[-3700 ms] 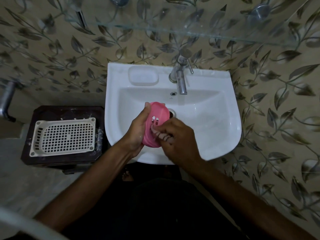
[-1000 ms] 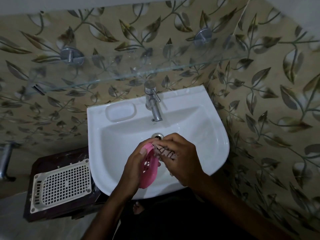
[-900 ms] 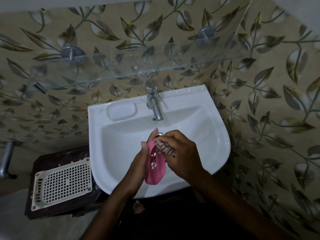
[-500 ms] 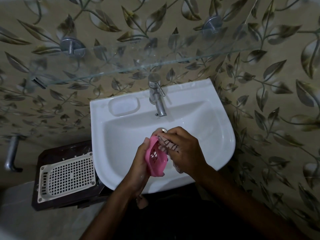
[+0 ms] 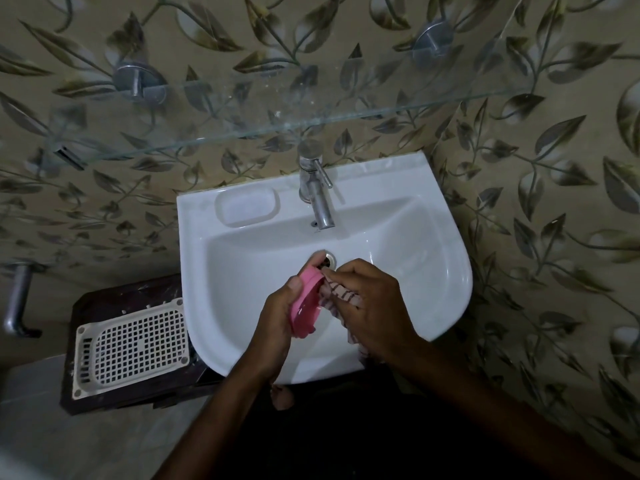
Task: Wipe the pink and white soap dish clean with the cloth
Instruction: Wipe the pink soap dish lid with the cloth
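The pink soap dish (image 5: 305, 303) is held on edge over the front half of the white sink (image 5: 446, 244), just in front of the drain (image 5: 328, 259), its hollow side turned toward the right. The left hand (image 5: 277, 320) grips it, thumb on the near rim and fingers curled behind its back. The right hand (image 5: 372, 306) is closed round a striped cloth (image 5: 341, 296), bunching it and pressing it against the dish's inner face; a tail of cloth hangs below the palm. By the look of it, the wiping step is underway. The next move likely calls for turning the dish in the left hand's grip so the cloth reaches the unwiped rim and back. A white slotted tray (image 5: 131, 344) rests on a dark stool (image 5: 114, 292) beside the sink's left edge, possibly the dish's white part. The tap (image 5: 317, 188) stands at the sink's back edge.
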Available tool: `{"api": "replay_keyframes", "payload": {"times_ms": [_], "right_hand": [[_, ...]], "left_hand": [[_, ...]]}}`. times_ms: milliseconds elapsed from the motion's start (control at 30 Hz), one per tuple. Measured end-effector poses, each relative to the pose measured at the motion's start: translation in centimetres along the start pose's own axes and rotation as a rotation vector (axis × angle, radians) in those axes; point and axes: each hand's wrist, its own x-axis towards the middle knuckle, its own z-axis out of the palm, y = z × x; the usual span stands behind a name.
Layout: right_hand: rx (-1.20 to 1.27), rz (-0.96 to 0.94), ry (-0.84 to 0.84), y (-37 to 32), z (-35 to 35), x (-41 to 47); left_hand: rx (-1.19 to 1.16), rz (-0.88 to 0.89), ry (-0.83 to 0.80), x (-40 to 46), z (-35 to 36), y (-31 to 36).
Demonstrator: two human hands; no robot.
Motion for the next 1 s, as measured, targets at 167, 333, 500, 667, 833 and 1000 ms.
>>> {"api": "replay_keyframes", "payload": {"times_ms": [167, 333, 500, 667, 833, 1000], "right_hand": [[0.060, -0.070, 0.124, -1.1, -0.8, 0.3], [0.006, -0.135, 0.194, -1.5, -0.3, -0.2], [0.007, 0.092, 0.115, -0.2, 1.2, -0.9], [-0.091, -0.013, 0.216, -0.7, 0.8, 0.2], [-0.211, -0.161, 0.287, -0.7, 0.6, 0.6], [-0.228, -0.156, 0.217, -0.8, 1.5, -0.1]], "left_hand": [[-0.045, 0.000, -0.039, 0.1, 0.4, 0.4], [-0.110, 0.044, -0.075, 0.1, 0.3, -0.1], [-0.094, 0.107, -0.097, -0.4, 0.3, -1.1], [0.052, 0.088, -0.266, 0.2, 0.0, 0.0], [-0.138, -0.076, -0.356, 0.6, 0.3, 1.4], [-0.102, -0.072, -0.379, 0.9, -0.7, 1.5]]}}
